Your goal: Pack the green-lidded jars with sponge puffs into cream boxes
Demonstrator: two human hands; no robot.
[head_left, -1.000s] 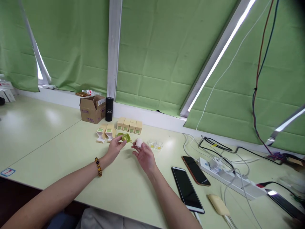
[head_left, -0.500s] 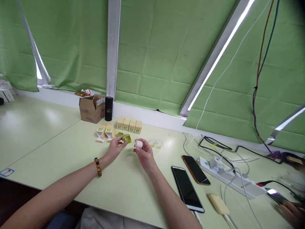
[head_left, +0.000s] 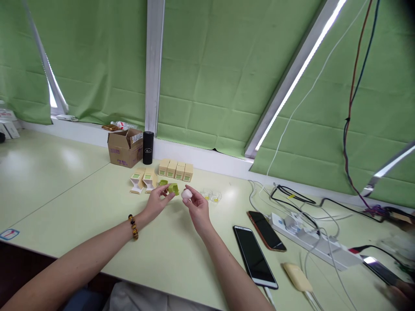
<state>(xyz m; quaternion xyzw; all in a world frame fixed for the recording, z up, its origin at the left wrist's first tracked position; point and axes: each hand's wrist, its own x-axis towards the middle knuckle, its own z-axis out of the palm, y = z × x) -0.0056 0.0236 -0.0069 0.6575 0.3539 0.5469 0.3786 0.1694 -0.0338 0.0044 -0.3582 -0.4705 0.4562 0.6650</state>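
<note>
My left hand point(head_left: 158, 201) is closed on a small green cup-like holder point(head_left: 174, 188), its hollow side tilted toward the right. Between the fingertips of my right hand point(head_left: 198, 210) is a small rounded white piece point(head_left: 186, 194), a short gap away from the holder. A second green piece point(head_left: 163, 182) lies on the table just behind my left fingers. To the right of my right hand sit clear plastic pieces point(head_left: 215, 197) with yellow spots. Two opened small cartons point(head_left: 149, 179) stand left of my left hand.
Several closed small boxes point(head_left: 176, 169) line up at the back, near a black bottle point(head_left: 148, 147) and a cardboard box point(head_left: 125, 149). On the right lie two phones point(head_left: 255, 255), a power strip point(head_left: 319, 239), cables and a yellow case point(head_left: 297, 277). Another person's hand point(head_left: 402, 291) shows at the right edge.
The white piece has turned in my right fingers and shifted slightly left and up. The green holder has tipped a little in my left hand. The person's hand at right has moved.
</note>
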